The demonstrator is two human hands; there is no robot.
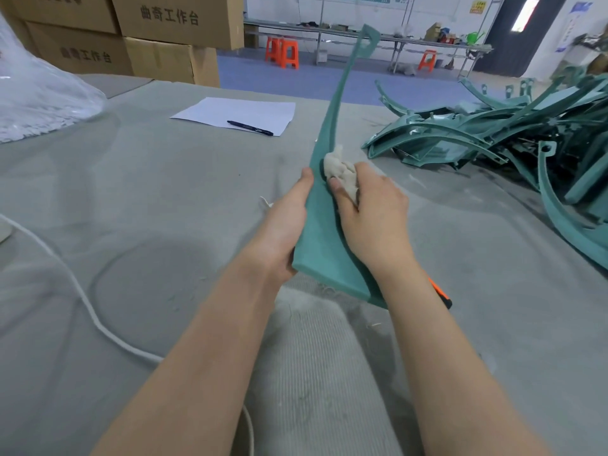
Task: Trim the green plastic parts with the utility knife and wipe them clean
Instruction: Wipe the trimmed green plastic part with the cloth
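The left hand (283, 225) grips 1 green part (320, 238) while the right hand (371, 209) clutches a cloth (339, 169), wiping it; trimming looks done here, a pile (477, 139) probably remains.

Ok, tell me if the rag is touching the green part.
Touching: the head view shows the right hand holding the rag flat against the green part.

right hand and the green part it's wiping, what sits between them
A crumpled off-white cloth lies between the right hand and the green part, held against the part's face. The head view shows it; the left hand grips the part's edge.
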